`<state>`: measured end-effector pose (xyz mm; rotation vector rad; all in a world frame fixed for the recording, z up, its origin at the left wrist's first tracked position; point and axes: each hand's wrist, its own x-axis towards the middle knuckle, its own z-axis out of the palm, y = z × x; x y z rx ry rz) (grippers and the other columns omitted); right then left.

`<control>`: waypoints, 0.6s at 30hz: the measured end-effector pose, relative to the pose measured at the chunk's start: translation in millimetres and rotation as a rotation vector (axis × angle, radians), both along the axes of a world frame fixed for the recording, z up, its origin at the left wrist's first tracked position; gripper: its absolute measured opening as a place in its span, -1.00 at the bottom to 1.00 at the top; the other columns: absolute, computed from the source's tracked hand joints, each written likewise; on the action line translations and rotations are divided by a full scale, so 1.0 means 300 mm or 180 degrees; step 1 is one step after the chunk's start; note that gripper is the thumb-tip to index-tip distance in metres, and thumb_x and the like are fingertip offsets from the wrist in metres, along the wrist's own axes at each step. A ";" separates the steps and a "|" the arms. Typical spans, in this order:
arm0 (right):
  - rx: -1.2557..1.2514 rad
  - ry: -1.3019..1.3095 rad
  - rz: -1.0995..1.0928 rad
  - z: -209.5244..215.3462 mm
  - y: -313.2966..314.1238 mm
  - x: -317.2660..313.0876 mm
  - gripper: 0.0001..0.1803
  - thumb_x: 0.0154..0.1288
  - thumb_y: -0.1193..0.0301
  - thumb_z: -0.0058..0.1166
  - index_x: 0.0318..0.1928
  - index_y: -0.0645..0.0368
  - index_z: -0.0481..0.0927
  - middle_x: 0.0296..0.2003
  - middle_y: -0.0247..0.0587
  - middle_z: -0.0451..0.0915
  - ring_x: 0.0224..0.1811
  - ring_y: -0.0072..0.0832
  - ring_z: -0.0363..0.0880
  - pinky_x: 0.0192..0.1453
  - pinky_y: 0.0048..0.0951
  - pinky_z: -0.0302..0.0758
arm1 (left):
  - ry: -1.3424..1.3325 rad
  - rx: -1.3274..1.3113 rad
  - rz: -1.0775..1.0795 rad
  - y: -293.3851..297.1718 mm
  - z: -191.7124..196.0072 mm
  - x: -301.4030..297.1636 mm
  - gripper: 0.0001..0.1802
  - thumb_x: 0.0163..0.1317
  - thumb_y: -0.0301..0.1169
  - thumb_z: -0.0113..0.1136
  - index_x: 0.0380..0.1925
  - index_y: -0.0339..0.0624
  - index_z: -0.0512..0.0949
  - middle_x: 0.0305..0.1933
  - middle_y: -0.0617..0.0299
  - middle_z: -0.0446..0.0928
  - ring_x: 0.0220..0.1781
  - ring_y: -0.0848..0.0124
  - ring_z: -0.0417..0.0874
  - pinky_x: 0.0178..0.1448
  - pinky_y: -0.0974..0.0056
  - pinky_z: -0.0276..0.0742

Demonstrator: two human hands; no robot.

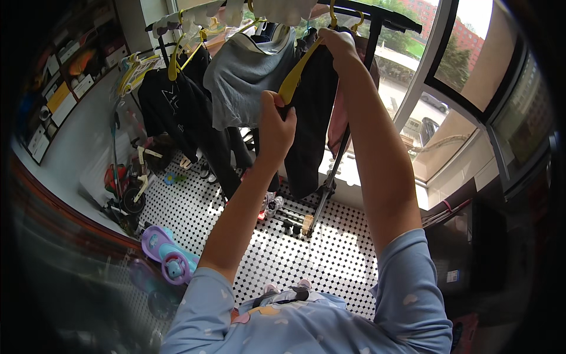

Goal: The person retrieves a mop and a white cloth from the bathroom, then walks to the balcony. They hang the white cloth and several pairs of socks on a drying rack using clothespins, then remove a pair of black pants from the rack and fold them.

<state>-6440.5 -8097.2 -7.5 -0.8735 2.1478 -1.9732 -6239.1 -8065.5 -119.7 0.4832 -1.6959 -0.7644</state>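
Observation:
A yellow clothes hanger [293, 78] slants down in front of me at the clothes rack. My left hand [278, 127] is closed at its lower end, thumb and fingers around the tip. Higher up, my right hand [341, 46] grips the hanger's upper part near the rack's bar; some of its fingers are hidden. Dark trousers [311, 127] hang just behind the hanger. Left of them is a grey shirt [250, 74], close to my left hand. Further left, a black garment with a pale print [171, 103] hangs by another yellow hanger [174, 64].
The rack's dark post [372, 44] and metal leg [325, 197] stand right of the clothes. An open window [471, 65] is on the right. Shelves [62, 88], a small bike [138, 183] and a purple ride-on toy [168, 253] are on the left. Shoes [272, 203] lie under the clothes.

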 end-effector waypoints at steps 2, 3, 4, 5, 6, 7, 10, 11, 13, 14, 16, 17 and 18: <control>0.0015 -0.0141 0.0165 0.012 0.034 0.006 -0.72 -0.11 0.23 0.15 -0.45 0.20 0.57 -0.43 -0.31 0.49 -0.31 -0.52 0.34 -0.12 -0.37 0.22 | 0.0069 0.0601 -0.0136 -0.048 -0.005 -0.022 -0.77 -0.03 -0.63 0.18 -0.34 -0.29 0.39 -0.37 0.16 0.43 -0.39 0.42 0.51 -0.32 0.38 0.39; 0.0001 -0.0244 0.0238 0.030 0.047 0.036 -0.71 -0.11 0.23 0.15 -0.43 0.19 0.57 -0.41 -0.32 0.50 -0.29 -0.52 0.35 -0.11 -0.36 0.22 | -0.0038 0.0748 -0.0158 -0.091 -0.016 -0.015 -0.75 -0.03 -0.62 0.19 -0.30 -0.30 0.42 -0.35 0.15 0.47 -0.37 0.45 0.52 -0.30 0.40 0.40; -0.0013 -0.0349 0.0310 0.046 0.061 0.067 -0.70 -0.10 0.23 0.15 -0.40 0.19 0.57 -0.39 -0.33 0.51 -0.27 -0.51 0.35 -0.10 -0.34 0.22 | -0.0145 0.0896 -0.0178 -0.135 -0.027 -0.007 -0.74 -0.03 -0.61 0.20 -0.27 -0.32 0.46 -0.33 0.14 0.50 -0.35 0.48 0.53 -0.28 0.41 0.41; -0.0052 -0.0344 0.0402 0.057 0.082 0.086 -0.66 -0.10 0.22 0.14 -0.32 0.17 0.56 -0.35 -0.35 0.51 -0.25 -0.49 0.35 -0.09 -0.33 0.22 | -0.0293 0.1328 -0.0616 -0.157 -0.020 -0.009 -0.72 -0.02 -0.55 0.22 -0.23 -0.33 0.51 -0.34 0.08 0.56 -0.37 0.48 0.55 -0.24 0.42 0.44; -0.0132 -0.0347 0.0455 0.061 0.090 0.102 -0.66 -0.10 0.21 0.14 -0.32 0.16 0.57 -0.34 -0.34 0.51 -0.24 -0.48 0.35 -0.09 -0.32 0.22 | -0.0423 0.1168 -0.0522 -0.169 -0.019 -0.019 -0.75 0.00 -0.53 0.21 -0.26 -0.34 0.51 -0.37 0.08 0.57 -0.37 0.45 0.57 -0.23 0.39 0.45; -0.0213 -0.0353 0.0514 0.062 0.095 0.118 -0.65 -0.10 0.20 0.14 -0.31 0.15 0.57 -0.33 -0.34 0.51 -0.23 -0.48 0.35 -0.08 -0.32 0.22 | -0.0554 0.1007 -0.0423 -0.179 -0.019 -0.026 -0.77 0.02 -0.51 0.20 -0.28 -0.36 0.51 -0.40 0.08 0.57 -0.37 0.41 0.58 -0.23 0.37 0.46; -0.0157 -0.0270 0.0381 0.042 0.074 0.008 -0.62 -0.10 0.16 0.14 -0.28 0.12 0.57 -0.27 -0.32 0.50 -0.18 -0.46 0.37 -0.01 -0.30 0.22 | -0.0848 0.0567 -0.0148 -0.196 -0.003 -0.111 -0.75 0.11 -0.44 0.11 -0.23 -0.37 0.46 -0.31 -0.01 0.56 -0.22 0.17 0.59 -0.15 0.26 0.46; -0.0241 -0.0287 0.0454 0.047 0.079 0.033 -0.62 -0.10 0.15 0.14 -0.28 0.12 0.57 -0.27 -0.30 0.50 -0.17 -0.46 0.37 0.00 -0.30 0.23 | -0.0804 0.0544 -0.0053 -0.216 0.000 -0.116 -0.75 0.12 -0.45 0.09 -0.21 -0.36 0.45 -0.28 -0.04 0.55 -0.19 0.12 0.58 -0.13 0.25 0.45; -0.0354 -0.0206 0.0520 0.058 0.088 0.085 -0.65 -0.03 0.12 0.12 -0.35 0.14 0.55 -0.31 -0.26 0.46 -0.20 -0.45 0.39 0.01 -0.32 0.26 | -0.0642 0.0408 -0.0020 -0.256 -0.004 -0.107 -0.77 0.16 -0.49 0.01 -0.17 -0.33 0.39 -0.24 -0.07 0.52 -0.16 0.11 0.56 -0.12 0.23 0.43; -0.0487 -0.0283 0.0593 0.053 0.086 0.060 -0.72 0.00 0.16 0.11 -0.38 0.10 0.54 -0.40 -0.31 0.45 -0.31 -0.49 0.37 -0.13 -0.29 0.26 | -0.0456 0.0378 -0.0058 -0.237 0.000 -0.117 -0.79 0.16 -0.49 -0.01 -0.20 -0.33 0.39 -0.26 -0.06 0.52 -0.19 0.12 0.56 -0.14 0.23 0.43; -0.0781 -0.0446 0.0775 0.050 0.068 0.008 -0.85 0.06 0.25 0.07 -0.44 0.03 0.54 -0.59 -0.42 0.42 -0.53 -0.58 0.33 -0.41 -0.25 0.24 | -0.0089 0.0298 -0.0094 -0.183 0.046 -0.108 -0.84 0.18 -0.50 -0.04 -0.25 -0.33 0.38 -0.31 -0.05 0.52 -0.25 0.15 0.57 -0.17 0.23 0.42; -0.0804 -0.0515 0.0775 0.062 0.092 0.035 -0.85 0.05 0.28 0.09 -0.43 0.06 0.54 -0.55 -0.40 0.43 -0.51 -0.58 0.34 -0.43 -0.36 0.23 | -0.0060 0.0338 -0.0250 -0.185 0.065 -0.097 -0.89 0.19 -0.51 -0.08 -0.30 -0.32 0.37 -0.34 -0.03 0.50 -0.29 0.19 0.55 -0.19 0.22 0.41; -0.0952 -0.0499 0.0919 0.051 0.074 0.008 -0.86 0.06 0.30 0.09 -0.42 0.08 0.54 -0.55 -0.40 0.43 -0.51 -0.58 0.34 -0.42 -0.38 0.25 | -0.0060 0.0294 -0.0255 -0.182 0.078 -0.085 -0.88 0.21 -0.50 -0.09 -0.28 -0.31 0.37 -0.36 0.06 0.47 -0.32 0.30 0.49 -0.21 0.28 0.38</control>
